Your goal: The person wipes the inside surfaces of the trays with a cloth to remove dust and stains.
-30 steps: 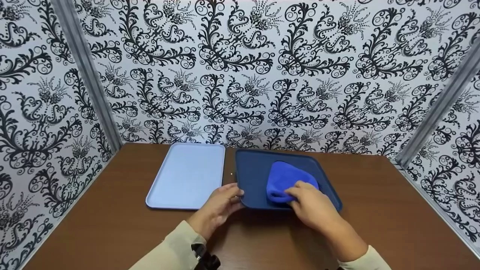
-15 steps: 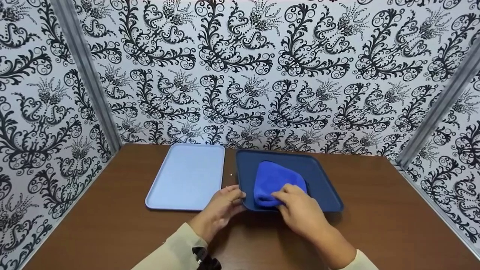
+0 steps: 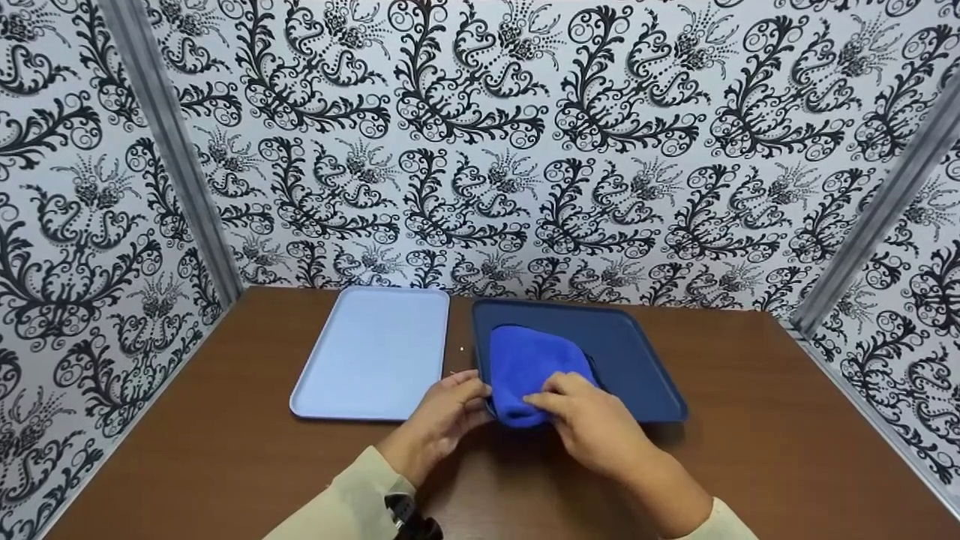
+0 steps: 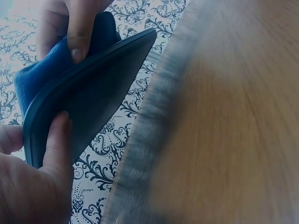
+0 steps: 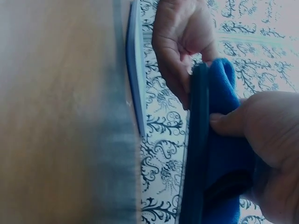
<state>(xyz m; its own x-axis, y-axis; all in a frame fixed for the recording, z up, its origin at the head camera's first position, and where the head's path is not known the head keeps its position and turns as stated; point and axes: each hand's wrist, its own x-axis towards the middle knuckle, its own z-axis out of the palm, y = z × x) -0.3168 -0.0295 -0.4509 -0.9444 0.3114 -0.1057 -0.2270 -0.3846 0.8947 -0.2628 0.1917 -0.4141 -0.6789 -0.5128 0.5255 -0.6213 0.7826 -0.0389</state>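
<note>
My left hand (image 3: 446, 412) grips the near left corner of a dark blue tray (image 3: 637, 367), thumb on one face and fingers on the other. In the left wrist view that tray (image 4: 103, 88) is tilted, its near side raised off the table. A folded bright blue cloth (image 3: 529, 360) lies against the tray's left part. My right hand (image 3: 592, 420) holds the cloth by its near side, pressing it on the tray surface. In the right wrist view the thumb (image 5: 229, 123) lies on the cloth (image 5: 224, 154) just beside the tray rim.
A light blue tray (image 3: 379, 352) lies flat on the brown wooden table (image 3: 225, 442), left of the dark one. A tiny white speck (image 3: 461, 349) sits between the trays. Patterned walls (image 3: 480, 150) close off the back and both sides.
My right hand has slid the cloth leftward across the dark tray, from its right-middle to its left near corner. The left hand keeps its grip on the tray, almost unmoved.
</note>
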